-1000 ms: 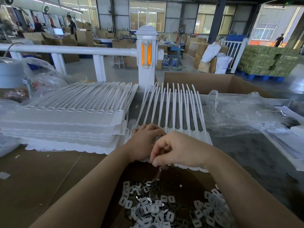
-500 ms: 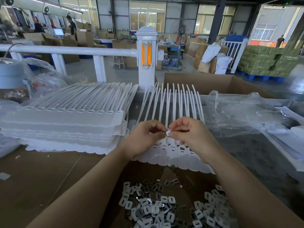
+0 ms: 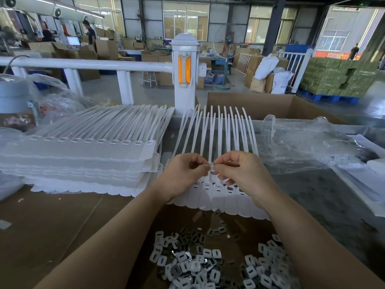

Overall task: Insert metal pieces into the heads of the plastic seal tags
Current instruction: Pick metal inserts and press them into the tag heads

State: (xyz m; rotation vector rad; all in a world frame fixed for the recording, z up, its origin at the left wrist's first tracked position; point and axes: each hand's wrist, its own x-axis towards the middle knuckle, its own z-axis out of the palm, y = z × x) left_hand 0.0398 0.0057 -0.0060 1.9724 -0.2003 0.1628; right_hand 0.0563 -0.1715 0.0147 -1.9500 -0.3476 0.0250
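A joined row of white plastic seal tags lies flat before me, heads toward me and thin tails fanning away. My left hand and my right hand meet above the row. Together they pinch one small white piece between thumbs and fingertips. A loose heap of small metal and white pieces lies on the cardboard near my forearms. I cannot tell whether the pinched piece touches a tag head.
A tall stack of tag sheets stands at the left. Crumpled clear plastic lies at the right, an open cardboard box behind it. A white railing post rises just beyond the table. A wrapped container sits far left.
Both hands lifted off the tag heads and came together over the row, pinching a small white piece. In the last half second they hardly moved.
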